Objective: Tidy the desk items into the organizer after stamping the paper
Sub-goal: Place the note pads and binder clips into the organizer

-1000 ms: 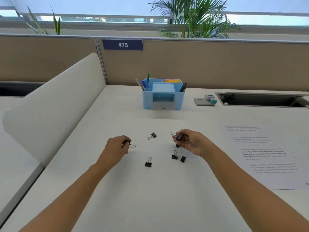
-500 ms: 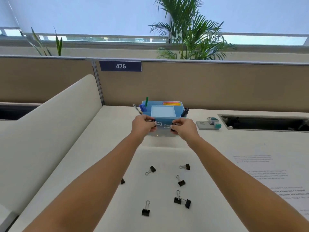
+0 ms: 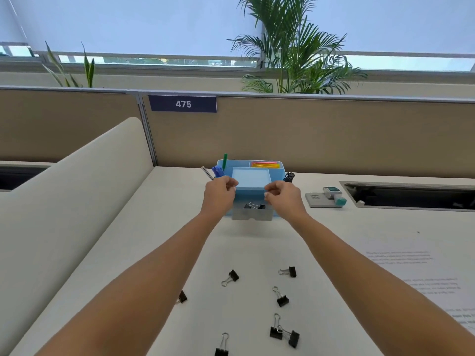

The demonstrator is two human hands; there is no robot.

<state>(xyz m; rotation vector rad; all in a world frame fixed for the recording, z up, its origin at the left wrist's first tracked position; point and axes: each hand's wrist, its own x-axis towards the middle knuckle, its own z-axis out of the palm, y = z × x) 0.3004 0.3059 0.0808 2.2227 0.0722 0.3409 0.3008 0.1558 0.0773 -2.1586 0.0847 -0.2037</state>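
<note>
A person's two hands hovered over the front of a blue desk organizer (image 3: 277, 167) at the far edge of a white desk (image 3: 180, 227). The left hand (image 3: 220, 191) and right hand (image 3: 283, 196) sat a little apart, on either side of the organizer's grey drawer (image 3: 252, 215), which stood pulled open. Both hands had their fingers curled in toward the thumbs. Whether either hand pinched anything could not be told from this angle. Two black binder clips (image 3: 254, 206) lay inside the open drawer, just below the hands.

More black clips were scattered on the desk nearer the camera, between the forearms:
- one clip (image 3: 230, 277) to the left
- one clip (image 3: 288, 271) to the right
- one clip (image 3: 282, 298) nearer than those two
- a touching pair of clips (image 3: 284, 334)
- one clip (image 3: 222, 346) at the bottom edge
- a clip (image 3: 182, 296) partly hidden by the left forearm

A printed sheet of paper (image 3: 411, 274) lay flat on the right side of the desk. A teal-and-white stamp (image 3: 334, 195) rested beside a grey ink pad (image 3: 315, 199), just right of the organizer. In the organizer's upper compartments stood a green pen (image 3: 225, 160), bright sticky notes (image 3: 264, 164) and a black marker (image 3: 289, 176). On the partition behind was a label reading 475 (image 3: 183, 104).
</note>
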